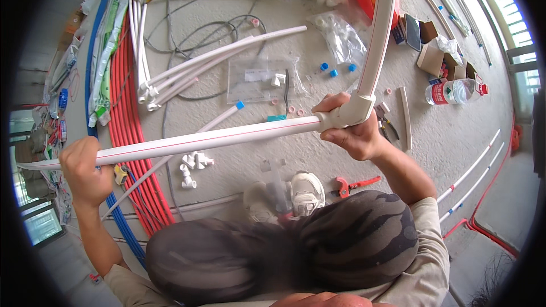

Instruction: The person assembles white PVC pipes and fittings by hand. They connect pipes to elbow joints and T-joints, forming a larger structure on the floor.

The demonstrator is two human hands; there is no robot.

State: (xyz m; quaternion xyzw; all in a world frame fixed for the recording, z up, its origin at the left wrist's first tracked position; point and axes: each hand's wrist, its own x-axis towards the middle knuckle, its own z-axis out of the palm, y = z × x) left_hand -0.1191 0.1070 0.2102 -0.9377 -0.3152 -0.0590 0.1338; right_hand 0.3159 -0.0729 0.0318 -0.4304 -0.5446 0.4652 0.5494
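Observation:
A long white pipe with a red stripe runs across in front of me, above my knees. Its left part is wrapped in the closed fingers of my left hand. At its right end sits a white elbow fitting, which my right hand grips from below, fingers and thumb around it. From that elbow a second white striped pipe rises toward the top edge. Both pipes meet the fitting at roughly a right angle.
Red-handled pipe cutters lie by my shoes. Loose white fittings rest on the floor. Red pipes and blue pipes run along the left. Pliers, a water bottle and an open cardboard box are right.

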